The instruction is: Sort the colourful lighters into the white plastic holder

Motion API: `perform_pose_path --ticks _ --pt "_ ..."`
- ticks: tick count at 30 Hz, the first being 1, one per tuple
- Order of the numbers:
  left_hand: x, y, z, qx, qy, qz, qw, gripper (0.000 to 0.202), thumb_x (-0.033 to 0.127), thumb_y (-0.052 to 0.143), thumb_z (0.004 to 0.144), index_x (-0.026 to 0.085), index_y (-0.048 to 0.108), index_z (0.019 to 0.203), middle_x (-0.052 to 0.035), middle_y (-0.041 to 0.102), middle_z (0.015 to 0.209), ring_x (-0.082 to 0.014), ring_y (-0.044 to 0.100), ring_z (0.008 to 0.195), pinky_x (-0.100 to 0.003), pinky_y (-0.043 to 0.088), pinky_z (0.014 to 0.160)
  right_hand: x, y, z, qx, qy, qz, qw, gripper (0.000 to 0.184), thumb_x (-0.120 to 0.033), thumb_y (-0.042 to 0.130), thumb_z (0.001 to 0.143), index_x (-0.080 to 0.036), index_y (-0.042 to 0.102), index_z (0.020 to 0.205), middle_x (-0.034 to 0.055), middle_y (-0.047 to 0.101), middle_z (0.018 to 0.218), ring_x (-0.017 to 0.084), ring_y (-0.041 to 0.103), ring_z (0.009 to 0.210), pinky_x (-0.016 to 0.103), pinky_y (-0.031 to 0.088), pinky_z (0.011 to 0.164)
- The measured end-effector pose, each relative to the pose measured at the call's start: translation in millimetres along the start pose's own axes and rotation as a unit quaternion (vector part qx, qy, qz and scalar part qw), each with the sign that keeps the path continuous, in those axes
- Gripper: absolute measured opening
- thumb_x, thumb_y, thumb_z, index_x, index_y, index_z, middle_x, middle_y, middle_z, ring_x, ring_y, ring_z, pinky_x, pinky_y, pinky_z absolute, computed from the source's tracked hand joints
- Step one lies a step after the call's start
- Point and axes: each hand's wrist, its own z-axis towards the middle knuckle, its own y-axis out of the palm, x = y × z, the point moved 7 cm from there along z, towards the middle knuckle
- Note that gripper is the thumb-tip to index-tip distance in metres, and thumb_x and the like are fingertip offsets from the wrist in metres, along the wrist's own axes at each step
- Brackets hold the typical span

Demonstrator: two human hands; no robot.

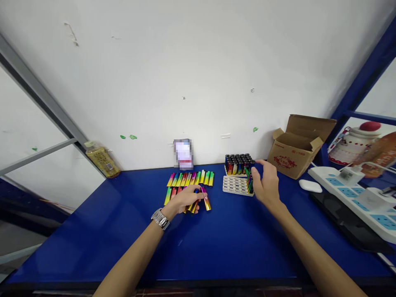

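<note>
My left hand (186,198), with a metal watch on the wrist, is closed around several shiny blue-and-gold lighters (194,207) low over the table. Just right of its fingertips is a purple-and-gold lighter (206,201). Behind it lies a row of multicoloured lighters (190,178), and part of a nearer row (168,196) is hidden by the hand. My right hand (266,181) is at the right end of a white holed tray (235,185), thumb and fingers closed at a green lighter (248,175). More dark green lighters (250,186) stand in that end's holes.
Behind the white tray, a second tray holds upright black-topped lighters (237,165). A phone (183,154) leans on the wall. An open cardboard box (289,154), a white earbud case (310,186), a black phone (346,220) and a power strip (355,198) are right; a bottle (103,160) stands left.
</note>
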Motion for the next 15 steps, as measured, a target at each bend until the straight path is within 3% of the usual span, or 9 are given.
perform_pose_path --ticks 1,3,5,7,11,15 --pt "0 0.3 1 0.003 0.007 0.013 1.000 0.043 0.033 0.080 0.062 0.018 0.057 0.095 0.0045 0.055 0.059 -0.0112 0.051 0.039 -0.023 0.041 0.038 -16 2 -4 -0.012 -0.043 0.001 0.999 0.032 -0.034 0.041 0.089 -0.015 0.055 0.111 0.0161 0.061 0.106 0.031 0.052 0.106 0.049 0.039 0.094" --pt "1 1.4 4 0.011 0.031 0.051 0.998 0.041 0.034 0.079 0.062 0.019 0.057 0.093 0.0037 0.056 0.058 -0.0121 0.051 0.038 -0.023 0.038 0.037 -49 20 -18 -0.118 -0.128 0.032 0.984 0.025 -0.029 0.044 0.088 -0.018 0.056 0.107 0.0134 0.061 0.100 0.028 0.054 0.099 0.046 0.043 0.089" --pt "3 2.1 9 0.024 0.065 0.106 0.992 0.036 0.035 0.077 0.064 0.019 0.056 0.090 0.0041 0.057 0.055 -0.0127 0.050 0.038 -0.022 0.035 0.038 -75 44 -39 -0.246 -0.191 0.057 0.949 0.021 -0.026 0.048 0.086 -0.021 0.056 0.105 0.0117 0.061 0.102 0.027 0.054 0.098 0.044 0.044 0.088" --pt "7 0.2 12 0.061 0.105 0.176 0.977 0.029 0.034 0.073 0.067 0.020 0.054 0.084 0.0048 0.055 0.053 -0.0145 0.051 0.041 -0.023 0.034 0.042 -89 62 -58 -0.324 -0.221 0.051 0.918 0.022 -0.027 0.054 0.081 -0.020 0.056 0.102 0.0112 0.061 0.103 0.028 0.054 0.098 0.045 0.045 0.087" --pt "19 -4.4 8 0.165 0.200 0.288 0.922 0.021 0.029 0.068 0.070 0.022 0.049 0.072 0.0010 0.055 0.055 -0.0209 0.058 0.057 -0.026 0.036 0.052 -92 80 -77 -0.372 -0.228 0.016 0.900 0.029 -0.036 0.064 0.075 -0.019 0.057 0.098 0.0129 0.060 0.107 0.031 0.053 0.101 0.047 0.047 0.085" --pt "26 1.4 3 0.198 0.225 0.370 0.880 0.012 0.025 0.060 0.077 0.020 0.050 0.079 -0.0064 0.061 0.067 -0.0261 0.062 0.069 -0.028 0.039 0.060 -88 85 -79 -0.365 -0.222 -0.012 0.904 0.039 -0.044 0.066 0.075 -0.018 0.058 0.103 0.0142 0.061 0.111 0.032 0.053 0.103 0.049 0.046 0.087"
